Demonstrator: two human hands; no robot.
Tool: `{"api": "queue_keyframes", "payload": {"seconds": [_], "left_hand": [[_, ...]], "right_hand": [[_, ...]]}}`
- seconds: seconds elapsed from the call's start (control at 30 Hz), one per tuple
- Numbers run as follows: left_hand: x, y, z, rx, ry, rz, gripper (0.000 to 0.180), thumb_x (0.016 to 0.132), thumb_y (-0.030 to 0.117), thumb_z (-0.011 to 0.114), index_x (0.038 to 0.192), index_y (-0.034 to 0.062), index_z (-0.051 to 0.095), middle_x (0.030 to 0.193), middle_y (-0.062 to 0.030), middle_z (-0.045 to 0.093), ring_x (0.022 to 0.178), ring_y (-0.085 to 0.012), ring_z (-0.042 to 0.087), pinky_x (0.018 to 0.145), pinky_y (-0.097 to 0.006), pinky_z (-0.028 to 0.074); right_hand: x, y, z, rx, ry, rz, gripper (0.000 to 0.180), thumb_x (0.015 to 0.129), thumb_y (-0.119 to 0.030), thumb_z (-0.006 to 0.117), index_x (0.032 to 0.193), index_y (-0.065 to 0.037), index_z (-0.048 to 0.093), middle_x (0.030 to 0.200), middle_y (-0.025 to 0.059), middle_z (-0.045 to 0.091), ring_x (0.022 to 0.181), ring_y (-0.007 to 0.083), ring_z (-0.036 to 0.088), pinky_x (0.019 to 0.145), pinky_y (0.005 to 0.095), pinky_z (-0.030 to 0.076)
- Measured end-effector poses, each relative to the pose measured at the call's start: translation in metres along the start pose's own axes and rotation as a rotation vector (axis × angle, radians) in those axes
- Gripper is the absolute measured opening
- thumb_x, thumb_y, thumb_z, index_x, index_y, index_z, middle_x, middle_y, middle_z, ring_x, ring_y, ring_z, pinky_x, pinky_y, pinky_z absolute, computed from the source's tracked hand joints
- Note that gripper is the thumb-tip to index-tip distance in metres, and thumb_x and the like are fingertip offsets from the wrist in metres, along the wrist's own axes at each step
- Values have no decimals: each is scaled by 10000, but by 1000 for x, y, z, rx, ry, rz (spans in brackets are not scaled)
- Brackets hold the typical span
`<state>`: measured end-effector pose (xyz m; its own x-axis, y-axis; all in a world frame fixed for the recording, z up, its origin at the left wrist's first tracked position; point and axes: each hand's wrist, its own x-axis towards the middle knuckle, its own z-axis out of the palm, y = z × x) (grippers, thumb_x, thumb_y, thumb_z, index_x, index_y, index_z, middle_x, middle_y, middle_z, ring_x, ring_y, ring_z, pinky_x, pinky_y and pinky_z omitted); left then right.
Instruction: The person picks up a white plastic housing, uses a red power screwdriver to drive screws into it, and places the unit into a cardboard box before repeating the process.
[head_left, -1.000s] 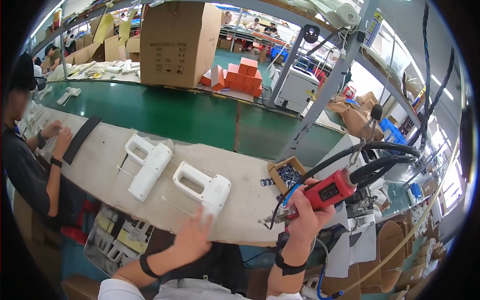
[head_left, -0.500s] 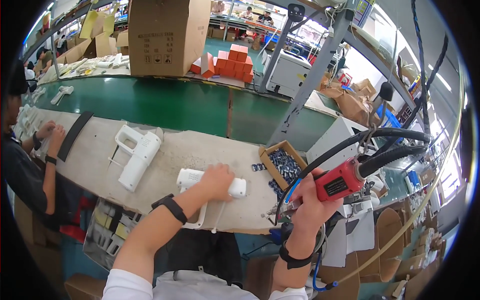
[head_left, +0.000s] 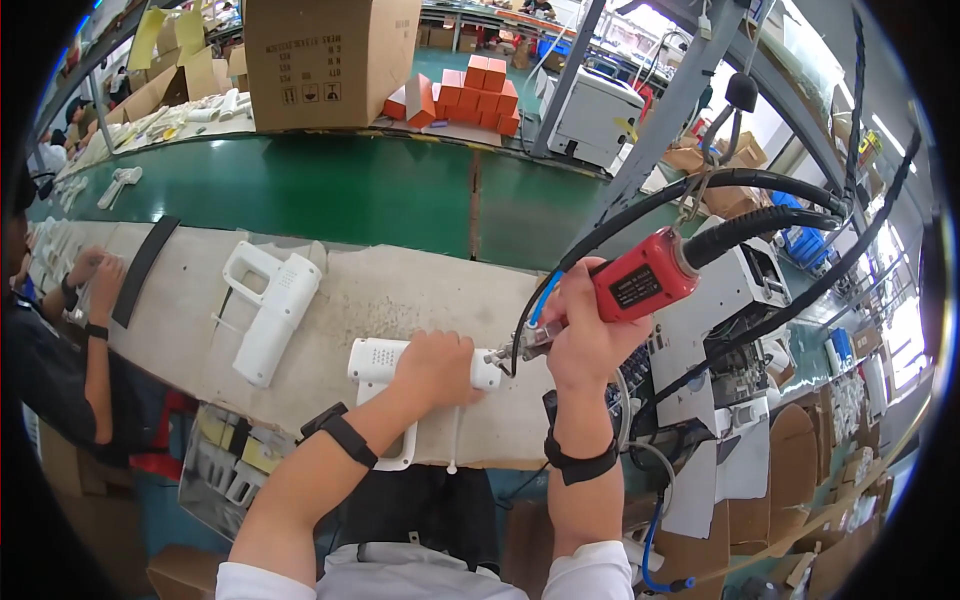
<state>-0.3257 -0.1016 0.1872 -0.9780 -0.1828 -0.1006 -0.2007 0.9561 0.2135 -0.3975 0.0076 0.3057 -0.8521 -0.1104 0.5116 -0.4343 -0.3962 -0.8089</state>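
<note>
Assembly line station: pale grey padded counter (head_left: 400,290) in front of a green conveyor belt (head_left: 330,190), big brown cardboard box (head_left: 330,60) and a stack of orange boxes (head_left: 470,95) on the far side. White plastic gun-shaped housing (head_left: 385,365) lies flat at the counter's near edge, barrel running left-right, grip hanging toward the person. Left hand (head_left: 435,365) is clamped down over the barrel's right half, fingers curled over the top and closed on it, so the housing sits under the palm with only its left end and grip showing. Right hand (head_left: 585,335) is wrapped tight around a red electric screwdriver (head_left: 640,285) with thick black cables; the driver tip sits at the housing's right end, just beside the left fingers. Second white gun-shaped housing (head_left: 270,310) lies loose to the left, well apart from both hands. Another person's hands (head_left: 95,275) rest on the counter far left.
</note>
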Motion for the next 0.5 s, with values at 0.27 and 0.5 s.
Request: {"api": "queue_keyframes", "payload": {"seconds": [0.27, 0.5], "left_hand": [[-1, -3, -2, 48, -23, 20, 691, 727, 616, 646, 1053, 7, 633, 1018, -130, 636, 979, -277, 611, 880, -395, 426], [-5, 2, -3, 60, -12, 3, 641, 724, 560, 670, 1062, 18, 622, 984, -110, 644, 955, -264, 620, 838, -384, 440]], "right_hand": [[4, 9, 12, 16, -29, 15, 88, 848, -30, 623, 870, 28, 561, 561, 42, 534, 427, 113, 501, 402, 237, 394], [-1, 48, 8, -121, -67, 2, 74, 849, -35, 638, 835, 7, 579, 582, 23, 554, 444, 90, 508, 420, 225, 398]]}}
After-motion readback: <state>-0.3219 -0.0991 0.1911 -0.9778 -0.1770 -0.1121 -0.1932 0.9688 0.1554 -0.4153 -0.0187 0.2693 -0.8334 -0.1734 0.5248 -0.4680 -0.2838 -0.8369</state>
